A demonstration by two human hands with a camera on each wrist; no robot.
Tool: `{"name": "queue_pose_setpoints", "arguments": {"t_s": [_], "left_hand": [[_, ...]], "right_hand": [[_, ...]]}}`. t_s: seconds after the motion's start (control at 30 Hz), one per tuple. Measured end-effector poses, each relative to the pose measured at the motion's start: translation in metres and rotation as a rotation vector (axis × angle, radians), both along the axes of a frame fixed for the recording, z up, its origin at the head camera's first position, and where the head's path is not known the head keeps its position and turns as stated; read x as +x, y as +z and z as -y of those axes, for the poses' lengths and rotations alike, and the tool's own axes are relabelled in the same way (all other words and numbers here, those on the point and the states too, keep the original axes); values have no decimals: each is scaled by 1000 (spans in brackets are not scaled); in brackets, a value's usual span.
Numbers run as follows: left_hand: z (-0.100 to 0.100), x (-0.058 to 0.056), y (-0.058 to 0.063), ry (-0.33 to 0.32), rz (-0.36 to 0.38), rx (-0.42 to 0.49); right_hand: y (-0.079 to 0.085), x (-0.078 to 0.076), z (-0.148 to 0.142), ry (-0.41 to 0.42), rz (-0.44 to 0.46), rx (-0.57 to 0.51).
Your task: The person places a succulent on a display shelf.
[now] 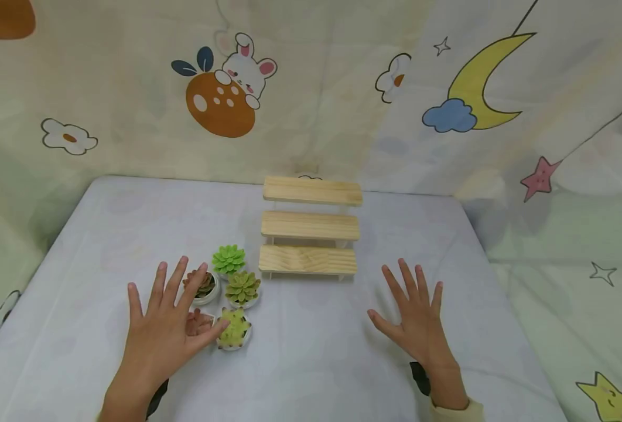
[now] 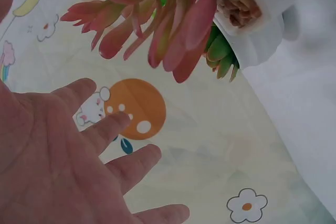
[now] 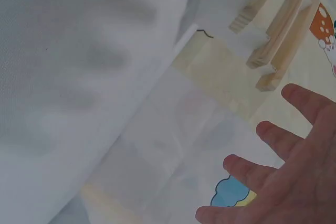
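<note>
Five succulents (image 1: 242, 287), one three-shelf wooden stand (image 1: 310, 225)

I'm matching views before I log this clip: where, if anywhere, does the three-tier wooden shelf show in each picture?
Head: the three-tier wooden shelf stands near the centre.
Left wrist: not in it.
Right wrist: upper right, its planks slanting.
Shared landmark: the orange fruit print with a bunny, above and left of the shelf in the head view, left of centre in the left wrist, cut by the right edge in the right wrist.
</note>
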State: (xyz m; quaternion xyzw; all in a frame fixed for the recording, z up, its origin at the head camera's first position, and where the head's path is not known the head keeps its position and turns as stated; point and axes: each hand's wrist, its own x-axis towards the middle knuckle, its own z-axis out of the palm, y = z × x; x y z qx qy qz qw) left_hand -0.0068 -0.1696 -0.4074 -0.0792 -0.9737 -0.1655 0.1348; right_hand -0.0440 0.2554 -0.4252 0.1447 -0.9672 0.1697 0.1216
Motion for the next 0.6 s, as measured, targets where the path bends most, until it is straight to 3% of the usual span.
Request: {"name": "queue_pose_setpoints", "arguments": {"t_s": [0.17,0.33,0.43,0.6], "left_hand": [[8,-4,7,-27,-13,43],[26,-26,19,-99,-24,170],[38,-42,21,-138,44,300],[48,-72,17,-188,266,493]], "right_hand": [[-2,-3,19,70,-115,-194],[0,-4,46,152,-98,-404],[1,-1,64,199,-63,-455],[3,8,102,359,48,-485]]}}
